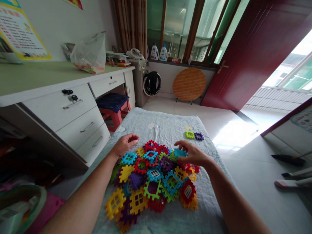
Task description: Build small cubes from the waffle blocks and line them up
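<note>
A heap of colourful plastic interlocking building pieces (154,175) lies on the cloth-covered table (168,123). They are toothed squares in red, yellow, green, blue and purple, several with window grids. At the heap's far left edge, my left hand (124,144) is loosely curled, thumb and fingers slightly apart, with nothing visible in it. My right hand (193,154) is at the heap's right side, its thumb and fingers around a blue building piece (179,152); the fingers partly cover it. Farther back on the right, a lime green piece (189,135) and a purple piece (199,136) lie side by side.
On the left stands a white desk (80,110) with drawers, bearing a clear plastic bag (90,53). A red stool (114,115) is tucked beneath it. Behind are a washing machine (140,78), a round wooden tabletop (189,84) and a dark red door (243,55).
</note>
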### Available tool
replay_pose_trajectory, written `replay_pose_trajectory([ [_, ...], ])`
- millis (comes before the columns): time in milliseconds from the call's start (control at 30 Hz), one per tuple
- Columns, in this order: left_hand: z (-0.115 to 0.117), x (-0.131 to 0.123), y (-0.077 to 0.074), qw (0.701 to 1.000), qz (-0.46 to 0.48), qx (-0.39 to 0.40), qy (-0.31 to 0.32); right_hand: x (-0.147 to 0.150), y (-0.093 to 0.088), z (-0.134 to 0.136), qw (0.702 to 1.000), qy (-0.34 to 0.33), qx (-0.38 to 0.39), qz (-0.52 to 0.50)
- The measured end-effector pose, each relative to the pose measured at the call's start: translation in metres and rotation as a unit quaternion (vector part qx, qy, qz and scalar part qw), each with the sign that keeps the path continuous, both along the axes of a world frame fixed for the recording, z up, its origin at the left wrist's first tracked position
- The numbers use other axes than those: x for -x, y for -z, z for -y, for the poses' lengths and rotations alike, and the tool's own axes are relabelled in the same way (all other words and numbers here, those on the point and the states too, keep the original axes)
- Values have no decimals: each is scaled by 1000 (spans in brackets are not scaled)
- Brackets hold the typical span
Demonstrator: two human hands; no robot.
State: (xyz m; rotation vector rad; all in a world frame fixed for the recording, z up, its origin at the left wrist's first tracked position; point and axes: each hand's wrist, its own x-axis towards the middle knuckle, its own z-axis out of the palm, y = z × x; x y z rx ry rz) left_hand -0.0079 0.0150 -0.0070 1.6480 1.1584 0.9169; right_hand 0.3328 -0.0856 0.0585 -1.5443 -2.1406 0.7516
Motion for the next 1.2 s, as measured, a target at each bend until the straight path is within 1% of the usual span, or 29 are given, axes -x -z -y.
replay_pose_trajectory([
  [67, 0, 0, 0, 1000, -1, -1, -1, -16, 4, -6, 995, 86, -47, -17],
  [133, 1, -1, -1, 1000, 1, -1, -3, -34, 10, -12, 983, 162, -89, -5],
  [167, 1, -1, -1, 1000, 2, -1, -4, -42, 14, -14, 977, 186, -99, 11],
  [233, 1, -1, -1, 1000, 4, -1, -4, -55, 22, -18, 971, 207, -104, 49],
  [333, 1, -1, -1, 1000, 2, -6, -3, -58, 31, -20, 974, 182, -92, 94],
  [433, 0, 0, -1, 1000, 1, -6, -2, -47, 36, -18, 980, 134, -84, 119],
  [500, 0, 0, -1, 1000, 1, -5, -1, -40, 35, -16, 981, 119, -72, 139],
  [600, 0, -1, -2, 1000, -1, -4, 1, -33, 32, -13, 979, 121, -51, 157],
  [733, 1, -1, -3, 1000, -4, -3, -1, -34, 29, -12, 980, 124, -52, 146],
  [933, 1, -1, -3, 1000, 1, -1, -1, -33, 35, -14, 973, 139, -38, 180],
  [1200, 1, -2, -3, 1000, 6, 0, -3, -36, 38, -15, 964, 156, -47, 212],
])
